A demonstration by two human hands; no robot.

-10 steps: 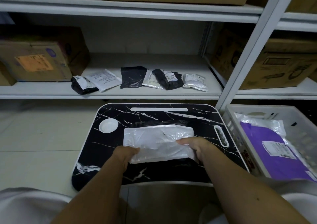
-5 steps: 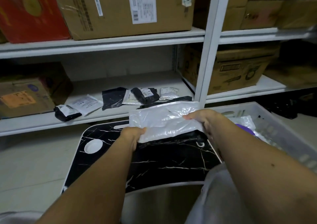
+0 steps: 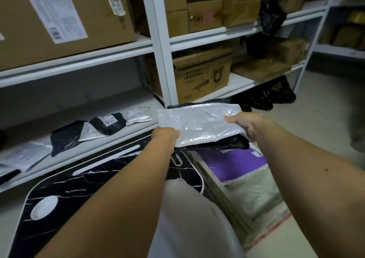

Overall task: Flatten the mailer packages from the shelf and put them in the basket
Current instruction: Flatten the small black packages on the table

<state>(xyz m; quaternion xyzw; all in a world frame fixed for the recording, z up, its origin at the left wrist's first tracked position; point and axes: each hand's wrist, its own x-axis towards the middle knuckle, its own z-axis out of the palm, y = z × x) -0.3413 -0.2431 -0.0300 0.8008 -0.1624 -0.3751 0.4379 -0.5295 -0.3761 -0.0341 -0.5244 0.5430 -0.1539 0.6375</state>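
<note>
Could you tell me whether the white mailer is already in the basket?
Not yet: both hands, left hand and right hand, hold the white mailer above the basket.

Under the white mailer (image 3: pixel 199 124) held between the left hand (image 3: pixel 165 139) and right hand (image 3: pixel 246 124), a black mailer (image 3: pixel 215 144) shows only along its edges. Both hands' fingers are tucked beneath the stack, out of sight. Below the hands, the basket (image 3: pixel 223 196) is mostly covered by the right forearm; its purple mailer (image 3: pixel 235 164) is partly hidden. Left of the hands, the shelf mailers' (image 3: pixel 106 124) labels are too blurred to read.
</note>
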